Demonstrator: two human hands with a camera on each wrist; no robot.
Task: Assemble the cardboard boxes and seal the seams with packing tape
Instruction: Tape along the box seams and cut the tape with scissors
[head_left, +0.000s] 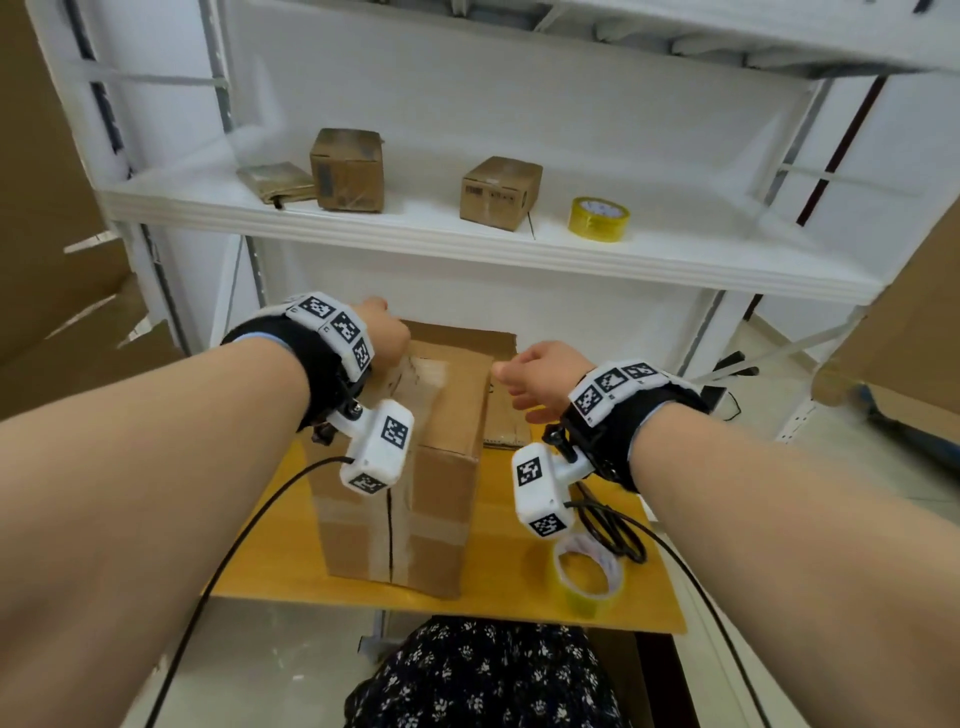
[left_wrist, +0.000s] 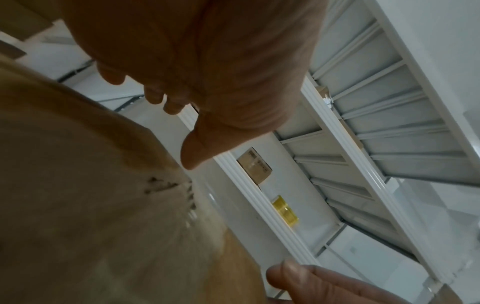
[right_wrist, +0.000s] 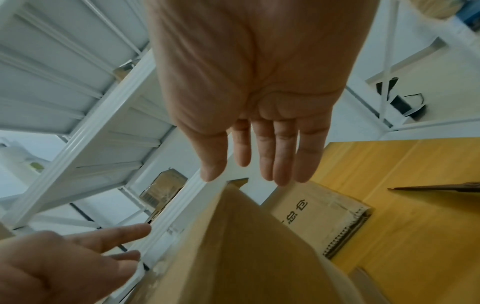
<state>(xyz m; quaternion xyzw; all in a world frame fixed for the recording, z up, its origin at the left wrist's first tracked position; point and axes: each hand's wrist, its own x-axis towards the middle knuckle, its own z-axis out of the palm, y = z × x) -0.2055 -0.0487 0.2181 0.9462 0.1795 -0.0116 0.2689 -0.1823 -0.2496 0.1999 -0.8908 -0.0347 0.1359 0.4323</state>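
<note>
standing upright on the wooden table (head_left: 270, 571), the taped cardboard box (head_left: 447, 478) served as the landmark, with a seam running down its near face under bands of clear tape. nearest the viewer, a dark floral garment (head_left: 483, 675) showed below the table edge. a roll of yellow packing tape (head_left: 587, 579) lay on the table near and to the right of the box, beside a coiled black cable (head_left: 613, 530). the left hand (head_left: 382, 332) rested at the far left corner of the box top, its fingers loosely bent and closed on nothing in the left wrist view. the right hand (head_left: 540, 376) hung just right of the box top, apart from it, fingers straight and together, thumb spread, holding nothing. a flattened carton (right_wrist: 324, 214) with printed characters lay on the table to the right of the box and beyond it. behind and above the box ran a white shelf (head_left: 363, 228) carrying a flat brown packet (head_left: 275, 182), two small cardboard boxes (head_left: 347, 169) (head_left: 500, 192) and a second yellow tape roll (head_left: 598, 218).
</note>
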